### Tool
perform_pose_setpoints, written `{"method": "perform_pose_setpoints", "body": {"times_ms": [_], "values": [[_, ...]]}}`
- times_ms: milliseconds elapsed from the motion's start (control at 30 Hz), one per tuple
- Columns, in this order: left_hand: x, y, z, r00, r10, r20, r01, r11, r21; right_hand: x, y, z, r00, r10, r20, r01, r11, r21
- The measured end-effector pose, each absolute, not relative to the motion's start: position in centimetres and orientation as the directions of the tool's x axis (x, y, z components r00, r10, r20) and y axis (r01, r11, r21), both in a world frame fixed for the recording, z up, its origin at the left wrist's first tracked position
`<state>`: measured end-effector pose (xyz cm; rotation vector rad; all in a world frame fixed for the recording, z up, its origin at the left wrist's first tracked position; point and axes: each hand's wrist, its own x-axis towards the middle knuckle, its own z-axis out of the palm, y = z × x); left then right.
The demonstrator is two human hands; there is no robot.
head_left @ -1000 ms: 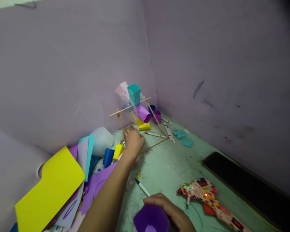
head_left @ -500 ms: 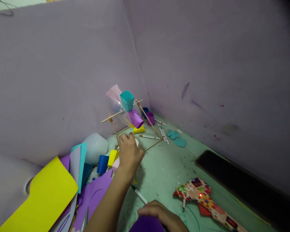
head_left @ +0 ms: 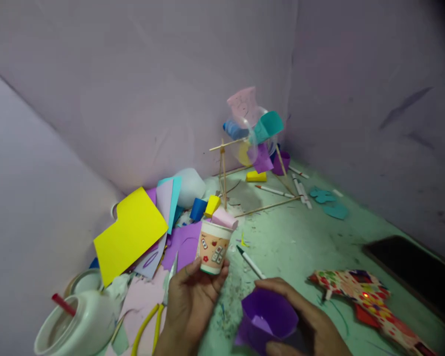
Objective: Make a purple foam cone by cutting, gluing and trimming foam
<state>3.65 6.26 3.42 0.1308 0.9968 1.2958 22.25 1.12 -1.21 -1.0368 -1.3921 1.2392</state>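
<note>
My left hand (head_left: 193,299) is wrapped round the lower part of a small paper cup (head_left: 215,247) with a printed tan band, held upright. In my right hand (head_left: 304,316) is a purple paper cup (head_left: 269,316), its open mouth tilted up toward me. Beyond both hands, a wheel of small paper cups stands on a frame of wooden sticks (head_left: 224,173). A teal cup (head_left: 269,126), a pink cup (head_left: 243,106) and a purple cup (head_left: 262,159) sit round this wheel.
At right lie a floral-patterned glue gun (head_left: 356,296) with a red light and a dark flat board (head_left: 411,267). Coloured sheets (head_left: 133,227), yellow-handled scissors (head_left: 148,326) and a white pot (head_left: 85,321) are at left. A marker (head_left: 250,262) lies mid-table.
My left hand has come back from beside the stick frame and now holds the printed paper cup. My right hand has raised the purple cup further into view. The view has shifted left.
</note>
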Motion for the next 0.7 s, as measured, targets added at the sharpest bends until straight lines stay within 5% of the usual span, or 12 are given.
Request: {"method": "perform_pose_setpoints", "body": {"times_ms": [700], "values": [[3.4,5.2,0.9,0.081,0.829,-0.553,-0.817,0.374,0.440,22.1,1.1,-0.7,-0.184,0.979,0.086,0.023,0.092,-0.995]]}}
